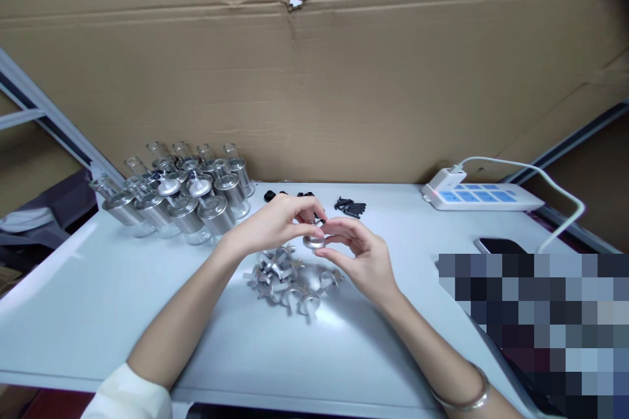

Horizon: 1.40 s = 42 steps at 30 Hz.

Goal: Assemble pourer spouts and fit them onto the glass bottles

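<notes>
My right hand (360, 255) holds a small round silver metal part (313, 241) between thumb and fingers, just above the table. My left hand (276, 220) meets it from the left, its fingertips pinched on the top of the same part, where a small black piece shows. Directly below both hands lies a pile of several silver metal parts (286, 280) on the white table (118, 301).
A cluster of several glass and metal jars (183, 196) stands at the back left. Black screws (350, 207) and small black pieces (287, 195) lie behind the hands. A white power strip (479, 196) with cable and a dark phone (498, 246) are at the right. Cardboard (314, 65) walls the back.
</notes>
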Motion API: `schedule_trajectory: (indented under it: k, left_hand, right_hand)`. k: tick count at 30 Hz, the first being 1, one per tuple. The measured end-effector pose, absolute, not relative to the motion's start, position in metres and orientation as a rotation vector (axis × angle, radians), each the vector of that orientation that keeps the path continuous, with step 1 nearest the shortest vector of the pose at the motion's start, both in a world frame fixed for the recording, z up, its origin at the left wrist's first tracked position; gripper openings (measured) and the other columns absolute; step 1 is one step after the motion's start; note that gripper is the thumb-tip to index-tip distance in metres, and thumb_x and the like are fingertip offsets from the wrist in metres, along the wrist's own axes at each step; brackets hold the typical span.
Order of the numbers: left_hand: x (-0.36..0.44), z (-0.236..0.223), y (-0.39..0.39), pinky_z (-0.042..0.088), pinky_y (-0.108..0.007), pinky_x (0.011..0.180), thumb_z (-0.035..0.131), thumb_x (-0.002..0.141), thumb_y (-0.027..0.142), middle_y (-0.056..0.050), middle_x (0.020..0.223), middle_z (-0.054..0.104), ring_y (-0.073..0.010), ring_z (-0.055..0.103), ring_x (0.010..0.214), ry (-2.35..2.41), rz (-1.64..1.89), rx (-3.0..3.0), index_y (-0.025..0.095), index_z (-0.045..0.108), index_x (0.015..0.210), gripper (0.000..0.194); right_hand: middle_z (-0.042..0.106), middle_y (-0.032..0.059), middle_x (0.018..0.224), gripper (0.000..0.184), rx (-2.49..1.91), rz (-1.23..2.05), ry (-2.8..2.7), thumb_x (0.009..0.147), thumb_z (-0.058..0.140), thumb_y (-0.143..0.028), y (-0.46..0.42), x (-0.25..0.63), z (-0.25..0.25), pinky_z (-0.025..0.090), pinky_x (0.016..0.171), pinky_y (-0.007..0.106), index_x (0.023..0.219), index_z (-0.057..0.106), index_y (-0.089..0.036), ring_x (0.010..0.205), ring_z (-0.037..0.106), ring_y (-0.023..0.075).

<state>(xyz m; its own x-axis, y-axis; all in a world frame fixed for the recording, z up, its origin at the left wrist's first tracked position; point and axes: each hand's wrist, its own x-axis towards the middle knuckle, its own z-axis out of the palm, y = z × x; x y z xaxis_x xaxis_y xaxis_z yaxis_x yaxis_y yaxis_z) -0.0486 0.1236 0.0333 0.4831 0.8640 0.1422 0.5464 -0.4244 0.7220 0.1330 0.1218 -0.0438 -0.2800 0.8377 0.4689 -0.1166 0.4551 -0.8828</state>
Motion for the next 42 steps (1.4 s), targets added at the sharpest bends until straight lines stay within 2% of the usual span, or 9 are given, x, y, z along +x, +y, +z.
schedule_trajectory:
  k: [6, 11, 17, 25, 28, 31, 36, 40, 42]
  left_hand:
    - [-0.05, 0.034, 0.123, 0.044, -0.023, 0.065, 0.061, 0.085, 0.02, 0.0, 0.074, 0.068, -0.0128, 0.063, 0.069, 1.154, 0.646, 2.136, 0.016, 0.063, 0.092, 0.008]
    - [-0.049, 0.031, 0.124, 0.045, -0.024, 0.067, 0.06, 0.086, 0.027, 0.001, 0.078, 0.067, -0.0134, 0.062, 0.074, 1.209, 0.703, 2.07, 0.019, 0.061, 0.097, 0.014]
    - [-0.044, 0.028, 0.124, 0.046, -0.025, 0.071, 0.062, 0.084, 0.033, -0.001, 0.087, 0.066, -0.0149, 0.061, 0.082, 1.209, 0.745, 2.054, 0.02, 0.061, 0.099, 0.02]
    - [-0.05, 0.038, 0.121, 0.047, -0.026, 0.073, 0.059, 0.086, 0.025, -0.002, 0.092, 0.069, -0.015, 0.063, 0.085, 1.156, 0.64, 2.05, 0.02, 0.061, 0.109, 0.024]
    - [-0.049, 0.036, 0.123, 0.047, -0.025, 0.074, 0.058, 0.086, 0.022, -0.002, 0.092, 0.07, -0.0143, 0.063, 0.085, 1.131, 0.649, 2.048, 0.021, 0.064, 0.109, 0.023]
    - [-0.046, 0.033, 0.124, 0.047, -0.025, 0.074, 0.058, 0.087, 0.021, -0.001, 0.089, 0.069, -0.0136, 0.062, 0.082, 1.1, 0.653, 2.046, 0.021, 0.066, 0.108, 0.023]
    - [-0.044, 0.03, 0.124, 0.047, -0.025, 0.073, 0.061, 0.085, 0.021, -0.001, 0.085, 0.069, -0.0139, 0.063, 0.079, 1.122, 0.663, 2.05, 0.021, 0.065, 0.11, 0.025]
    - [-0.057, 0.028, 0.132, 0.048, -0.027, 0.075, 0.052, 0.091, 0.025, -0.002, 0.091, 0.07, -0.0153, 0.064, 0.082, 1.302, 0.709, 2.14, 0.02, 0.06, 0.115, 0.026]
    - [-0.069, 0.022, 0.138, 0.048, -0.029, 0.08, 0.043, 0.094, 0.021, -0.005, 0.101, 0.069, -0.0173, 0.063, 0.09, 1.519, 0.683, 2.239, 0.018, 0.058, 0.116, 0.026]
  right_hand:
    - [0.071, 0.0042, 0.095, 0.032, -0.639, 1.068, -1.594, 0.072, 0.078, -0.029, 0.122, 0.132, -0.042, 0.062, 0.076, 0.037, 0.098, 0.061, -0.024, 0.08, 0.071, 0.0191]
    - [0.067, 0.004, 0.096, 0.04, -0.69, 1.139, -1.567, 0.069, 0.079, -0.032, 0.124, 0.13, -0.043, 0.06, 0.078, 0.038, 0.099, 0.054, -0.024, 0.086, 0.07, 0.0195]
    - [0.067, 0.0026, 0.084, 0.025, -0.756, 1.122, -1.555, 0.071, 0.077, -0.033, 0.123, 0.129, -0.045, 0.059, 0.074, 0.035, 0.08, 0.056, -0.022, 0.076, 0.069, 0.0174]
    - [0.069, 0.0032, 0.084, 0.017, -0.799, 1.071, -1.591, 0.076, 0.07, -0.031, 0.122, 0.131, -0.043, 0.056, 0.076, 0.036, 0.079, 0.056, -0.022, 0.076, 0.067, 0.0176]
    - [0.066, 0.0013, 0.082, 0.019, -0.752, 1.11, -1.62, 0.074, 0.07, -0.025, 0.123, 0.132, -0.042, 0.055, 0.074, 0.034, 0.085, 0.054, -0.023, 0.075, 0.066, 0.0165]
    - [0.062, -0.0022, 0.073, 0.024, -0.717, 1.148, -1.62, 0.071, 0.071, -0.021, 0.124, 0.133, -0.041, 0.053, 0.069, 0.03, 0.083, 0.05, -0.023, 0.069, 0.062, 0.0145]
    - [0.055, -0.0041, 0.068, 0.026, -0.73, 1.193, -1.582, 0.067, 0.074, -0.023, 0.125, 0.132, -0.041, 0.05, 0.062, 0.026, 0.08, 0.051, -0.022, 0.063, 0.056, 0.0126]
    - [0.066, 0.0022, 0.084, 0.027, -0.798, 1.255, -1.433, 0.07, 0.074, -0.031, 0.126, 0.131, -0.041, 0.05, 0.073, 0.032, 0.084, 0.051, -0.023, 0.076, 0.063, 0.0167]
    - [0.069, 0.0052, 0.095, 0.033, -0.829, 1.262, -1.329, 0.07, 0.074, -0.034, 0.128, 0.131, -0.042, 0.049, 0.081, 0.037, 0.092, 0.051, -0.024, 0.087, 0.065, 0.0202]
